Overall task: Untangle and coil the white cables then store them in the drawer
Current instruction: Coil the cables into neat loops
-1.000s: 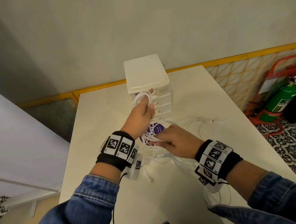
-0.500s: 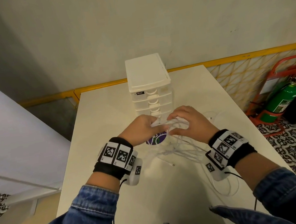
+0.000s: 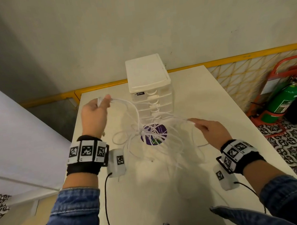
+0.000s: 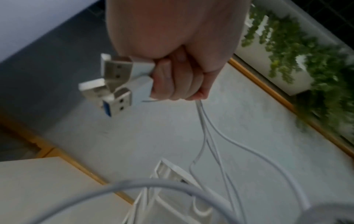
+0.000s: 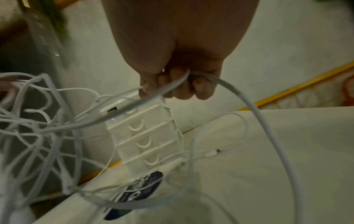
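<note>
Her left hand (image 3: pixel 95 113) clamps several white USB plugs (image 4: pixel 114 84); right hand (image 3: pixel 209 129) pinches one strand of the thin white tangled cables (image 3: pixel 147 137). Better to draw apart slowly, easing the knot.

hands (image 3: pixel 95 115) apart, cables (image 3: pixel 135 118) stretched between

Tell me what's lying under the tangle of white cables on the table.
A round purple sticker on the table shows through the white cables. Strands cross it, so its print is only partly readable. Nothing else shows under them.
</note>
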`<state>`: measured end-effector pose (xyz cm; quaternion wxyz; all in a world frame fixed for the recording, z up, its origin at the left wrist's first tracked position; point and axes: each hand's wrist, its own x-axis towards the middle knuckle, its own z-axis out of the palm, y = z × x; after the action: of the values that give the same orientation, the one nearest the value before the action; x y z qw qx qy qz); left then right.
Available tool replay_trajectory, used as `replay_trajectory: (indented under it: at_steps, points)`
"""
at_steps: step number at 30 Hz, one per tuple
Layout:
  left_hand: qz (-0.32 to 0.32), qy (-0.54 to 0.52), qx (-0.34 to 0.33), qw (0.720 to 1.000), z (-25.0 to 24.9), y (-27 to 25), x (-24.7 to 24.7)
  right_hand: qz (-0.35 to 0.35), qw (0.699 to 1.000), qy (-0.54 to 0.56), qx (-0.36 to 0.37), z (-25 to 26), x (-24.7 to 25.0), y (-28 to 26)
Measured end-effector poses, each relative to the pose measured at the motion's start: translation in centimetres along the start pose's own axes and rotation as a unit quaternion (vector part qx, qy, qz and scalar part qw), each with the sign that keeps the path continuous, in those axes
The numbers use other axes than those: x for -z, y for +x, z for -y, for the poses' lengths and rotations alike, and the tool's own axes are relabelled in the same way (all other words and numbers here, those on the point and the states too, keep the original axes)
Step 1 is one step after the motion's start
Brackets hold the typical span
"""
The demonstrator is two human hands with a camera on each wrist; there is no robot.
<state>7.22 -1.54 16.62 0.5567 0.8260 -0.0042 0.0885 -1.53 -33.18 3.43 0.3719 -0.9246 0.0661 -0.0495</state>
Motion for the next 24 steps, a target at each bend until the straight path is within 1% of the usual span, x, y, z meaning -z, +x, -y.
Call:
replay_trajectory:
  at_steps: [2,4,5,7,8,9,10,11,12,13,14,16,18,19,20,21,24]
  points:
    - [-0.04,-0.004,0.022,0.999,0.7,0.6,1.0,0.016,0.995,-0.064,-0.076,-1.9,0.4,-0.2]
    - [-0.057,-0.01,0.037,0.998,1.0,0.8,1.5,0.029,0.985,-0.099,-0.14,-3.1,0.5,-0.5]
    - [-0.046,-0.013,0.041,0.998,0.9,0.7,1.4,0.039,0.98,-0.112,-0.161,-3.3,0.4,-0.5]
    - [0.017,0.001,0.035,0.999,0.4,0.0,0.5,0.06,0.973,-0.142,-0.171,-2.8,0.1,0.1]
    - [0.055,0.018,0.027,0.998,0.0,-0.6,-0.3,0.049,0.976,-0.148,-0.154,-1.9,0.0,0.5]
    - [0.086,0.03,0.018,0.996,-0.5,-1.1,-1.1,0.016,0.984,-0.136,-0.116,-0.6,0.0,0.8]
    - [0.11,0.035,0.008,0.993,-0.9,-1.5,-1.9,-0.031,0.994,-0.088,-0.063,1.2,0.0,1.1]
    - [0.128,0.036,0.001,0.991,-1.3,-1.9,-2.7,-0.067,0.998,-0.013,-0.01,3.3,0.1,1.1]
    - [0.143,0.034,-0.005,0.989,-1.6,-2.2,-3.4,-0.07,0.995,0.064,0.033,5.7,0.2,0.9]
    - [0.156,0.031,-0.01,0.987,-2.0,-2.5,-4.0,-0.032,0.991,0.114,0.062,7.9,0.0,0.6]
    - [0.168,0.024,-0.017,0.985,-2.3,-2.8,-4.5,0.031,0.987,0.138,0.079,9.8,-0.3,0.4]
    - [0.181,-0.001,-0.037,0.983,-3.4,-3.2,-5.1,0.145,0.976,0.145,0.074,11.8,-1.6,0.0]
    - [0.167,-0.048,-0.046,0.984,-4.5,-3.3,-4.9,0.22,0.968,0.112,0.055,11.5,-3.2,-0.5]
    - [0.15,-0.067,-0.051,0.985,-4.9,-3.2,-4.5,0.241,0.966,0.078,0.055,10.6,-4.0,-0.7]
    - [0.128,-0.076,-0.056,0.987,-5.1,-2.8,-4.0,0.239,0.968,0.048,0.061,9.7,-4.5,-1.0]
    - [0.102,-0.081,-0.054,0.99,-5.1,-2.4,-3.3,0.221,0.973,0.022,0.062,8.5,-4.9,-1.1]
    - [0.027,-0.108,-0.015,0.994,-3.9,-1.3,-1.6,0.157,0.987,0.007,0.032,5.6,-4.5,-0.8]
